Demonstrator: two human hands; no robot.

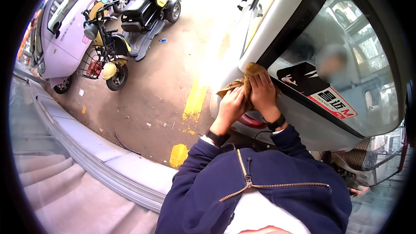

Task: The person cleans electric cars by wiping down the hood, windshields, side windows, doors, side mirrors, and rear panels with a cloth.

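Observation:
A brown-and-yellow checked cloth [250, 70] is bunched against the rear corner of a silver-white vehicle [277, 34]. My left hand [233, 103] has its fingers closed on the cloth's left part. Beside it, my right hand [261, 92] grips the cloth's upper part, fingers bent over it. Both hands are close together at the vehicle's edge, left of the rear window [342, 56]. A red tail light [251, 121] shows partly below my hands; my wrists and the cloth hide some of the bodywork.
A yellow-and-black three-wheeled scooter [136, 11] with a front basket stands at the upper left, beside a pale pink car [71, 28]. A raised kerb [102, 147] runs along the lower left. Yellow paint [196, 99] marks the ground. A stickered label [333, 103] is on the rear window.

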